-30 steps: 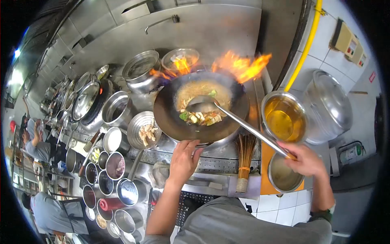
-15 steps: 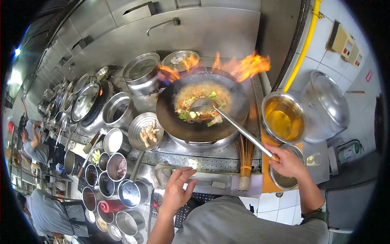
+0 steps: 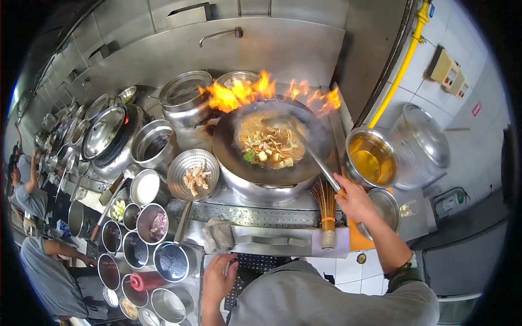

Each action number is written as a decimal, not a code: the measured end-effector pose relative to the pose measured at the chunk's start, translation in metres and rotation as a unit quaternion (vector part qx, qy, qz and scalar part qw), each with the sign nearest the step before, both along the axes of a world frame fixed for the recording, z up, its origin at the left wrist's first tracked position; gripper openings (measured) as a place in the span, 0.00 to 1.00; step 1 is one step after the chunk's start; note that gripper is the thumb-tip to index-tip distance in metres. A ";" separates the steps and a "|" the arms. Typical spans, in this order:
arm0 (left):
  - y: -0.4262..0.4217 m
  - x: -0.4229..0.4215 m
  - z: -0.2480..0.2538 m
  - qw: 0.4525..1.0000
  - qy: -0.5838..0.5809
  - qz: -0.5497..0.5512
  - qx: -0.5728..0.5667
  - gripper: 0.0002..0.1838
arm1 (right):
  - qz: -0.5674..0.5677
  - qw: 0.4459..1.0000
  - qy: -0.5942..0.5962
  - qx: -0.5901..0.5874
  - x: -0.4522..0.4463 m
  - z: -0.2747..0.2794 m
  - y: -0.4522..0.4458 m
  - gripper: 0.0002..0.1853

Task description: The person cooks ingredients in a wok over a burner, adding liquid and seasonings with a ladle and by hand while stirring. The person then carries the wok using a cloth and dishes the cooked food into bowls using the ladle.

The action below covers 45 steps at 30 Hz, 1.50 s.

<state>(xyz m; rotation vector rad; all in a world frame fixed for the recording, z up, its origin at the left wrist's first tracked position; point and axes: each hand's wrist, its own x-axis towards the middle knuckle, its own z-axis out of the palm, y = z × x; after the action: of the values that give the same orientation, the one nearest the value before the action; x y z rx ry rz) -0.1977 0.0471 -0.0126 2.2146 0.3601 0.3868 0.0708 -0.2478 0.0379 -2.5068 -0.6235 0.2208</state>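
Observation:
A dark wok (image 3: 231, 149) sits on the burner, with noodles and vegetables (image 3: 270, 146) in brownish liquid and flames along its far rim. My right hand (image 3: 353, 198) is closed round the wooden end of a long-handled ladle (image 3: 318, 157), whose bowl is in the far part of the wok, partly hidden by steam. Near the stove's front edge, left of the drawer-like handle, my left hand (image 3: 219, 274) is held with fingers apart and nothing in it. A grey cloth (image 3: 218, 235) lies just above it. Beside the wok, a perforated strainer (image 3: 177, 173) holds pale meat pieces (image 3: 196, 178).
Right of the wok are a bamboo brush (image 3: 327, 214), a pot of yellow oil (image 3: 372, 157) and a large lidded pot (image 3: 421, 144). Several small pots and a red bottle (image 3: 147, 280) stand at the left. Co-workers, one in a grey shirt (image 3: 51, 280), are at the far left.
My left hand has left the wok's near rim and drawn back toward my body. My right hand has moved left and forward, pushing the ladle's bowl toward the far side. The food has shifted.

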 end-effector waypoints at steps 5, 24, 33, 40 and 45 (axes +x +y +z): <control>0.018 -0.009 0.001 0.999 -0.011 0.035 -0.001 0.10 | -0.116 0.954 0.244 0.133 -0.016 0.027 0.008 0.31; 0.019 -0.015 0.011 0.996 0.057 0.065 -0.030 0.10 | 0.058 0.997 -0.022 -0.044 0.012 0.042 0.032 0.33; 0.016 -0.002 0.027 0.993 0.050 0.087 0.062 0.10 | 0.037 0.995 -0.014 -0.090 0.007 0.061 -0.053 0.31; -0.006 0.124 0.061 0.980 -0.085 -0.042 0.176 0.12 | 0.074 0.997 0.031 0.023 0.015 0.047 -0.094 0.31; -0.045 0.200 0.034 0.965 -0.057 -0.068 0.247 0.12 | -0.043 0.996 0.084 -0.002 0.015 0.032 -0.058 0.31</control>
<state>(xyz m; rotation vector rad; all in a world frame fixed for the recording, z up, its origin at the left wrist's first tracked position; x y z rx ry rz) 0.0024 0.0021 0.0212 2.6669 0.0458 0.5755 0.0854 -0.3056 0.0697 -2.4794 -0.4467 0.3964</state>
